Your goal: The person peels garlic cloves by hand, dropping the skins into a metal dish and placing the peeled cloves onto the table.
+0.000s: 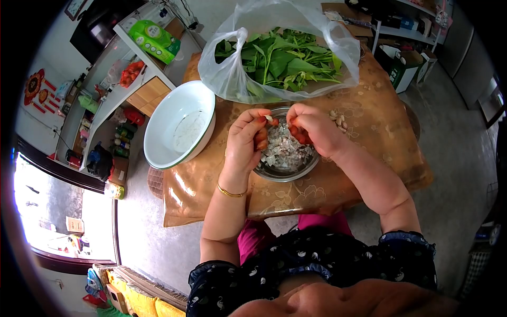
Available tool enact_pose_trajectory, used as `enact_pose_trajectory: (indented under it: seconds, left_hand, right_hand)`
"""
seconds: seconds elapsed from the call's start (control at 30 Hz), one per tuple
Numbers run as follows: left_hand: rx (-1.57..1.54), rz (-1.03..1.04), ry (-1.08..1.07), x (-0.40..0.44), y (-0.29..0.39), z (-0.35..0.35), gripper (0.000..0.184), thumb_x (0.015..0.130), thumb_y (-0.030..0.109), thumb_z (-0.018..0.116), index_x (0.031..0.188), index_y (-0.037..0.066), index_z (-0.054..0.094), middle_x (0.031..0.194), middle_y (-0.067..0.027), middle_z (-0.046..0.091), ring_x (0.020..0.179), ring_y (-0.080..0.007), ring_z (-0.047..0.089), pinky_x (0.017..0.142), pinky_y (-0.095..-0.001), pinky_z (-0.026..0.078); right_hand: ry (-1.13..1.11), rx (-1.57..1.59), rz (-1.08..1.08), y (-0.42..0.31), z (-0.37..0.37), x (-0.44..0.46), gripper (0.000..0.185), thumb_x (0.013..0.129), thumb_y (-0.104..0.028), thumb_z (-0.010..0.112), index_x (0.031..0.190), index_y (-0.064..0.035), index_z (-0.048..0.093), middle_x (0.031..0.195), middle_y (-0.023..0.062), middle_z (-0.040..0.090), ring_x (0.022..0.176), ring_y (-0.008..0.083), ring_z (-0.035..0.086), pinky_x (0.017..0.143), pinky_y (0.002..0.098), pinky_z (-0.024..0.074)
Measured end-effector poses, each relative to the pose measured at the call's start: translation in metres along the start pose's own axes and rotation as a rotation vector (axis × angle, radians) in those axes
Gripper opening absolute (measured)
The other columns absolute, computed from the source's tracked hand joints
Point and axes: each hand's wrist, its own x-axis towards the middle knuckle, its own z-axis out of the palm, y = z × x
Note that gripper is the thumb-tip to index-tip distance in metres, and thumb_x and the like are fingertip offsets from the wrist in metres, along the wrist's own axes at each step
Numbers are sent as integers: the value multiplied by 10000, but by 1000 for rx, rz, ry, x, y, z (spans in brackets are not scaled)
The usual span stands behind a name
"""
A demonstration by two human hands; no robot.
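Observation:
Over a steel bowl both hands work close together. My left hand, with a gold bangle at the wrist, pinches a small pale garlic clove between thumb and fingertips. Just to the right, my right hand is closed, its fingers curled inward; what it grips, if anything, is hidden. Papery garlic skins fill much of the bowl below. Beside the right wrist, several garlic cloves lie on the table.
The table has a shiny brown cover. A white enamel basin tilts at its left edge. Behind the bowl stands a clear plastic bag holding leafy greens. A shelf unit with a green package is at the left.

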Motion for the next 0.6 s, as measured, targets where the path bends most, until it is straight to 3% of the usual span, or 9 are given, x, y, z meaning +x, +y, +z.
enact_pose_trajectory:
  seconds: [0.13, 0.23, 0.33, 0.6]
  left_hand:
    - [-35, -21, -31, 1, 0, -2, 154, 889, 15, 456, 993, 14, 570, 858, -100, 626, 500, -32, 347, 424, -152, 294]
    - [-28, -41, -32, 1, 0, -3, 170, 884, 15, 444, 1000, 9, 569, 856, -106, 626, 500, -36, 347, 419, -149, 293]
    - [-19, -47, -17, 0, 0, -1, 182, 879, 9, 441, 1005, 2, 571, 835, -99, 619, 501, -40, 351, 414, -148, 290]
    - [54, -39, -49, -1, -6, 0, 151, 899, 8, 489, 1001, -6, 599, 687, 16, 517, 482, -26, 347, 424, -156, 281]
  right_hand:
    - [27, -655, -259, 1, 3, -1, 102, 842, -108, 485, 803, -16, 503, 680, 20, 522, 578, 95, 433, 531, 250, 354]
    - [55, -795, -412, 5, 6, -4, 40, 823, -45, 501, 838, -10, 486, 671, 8, 496, 584, 87, 432, 540, 245, 352]
    - [12, -601, -334, 10, 6, -2, 90, 803, 11, 511, 879, -16, 470, 682, -1, 471, 609, 82, 445, 543, 231, 355]
    - [92, -573, -470, 7, 10, 0, 109, 832, 3, 529, 936, 5, 497, 805, 28, 488, 718, 82, 476, 632, 225, 413]
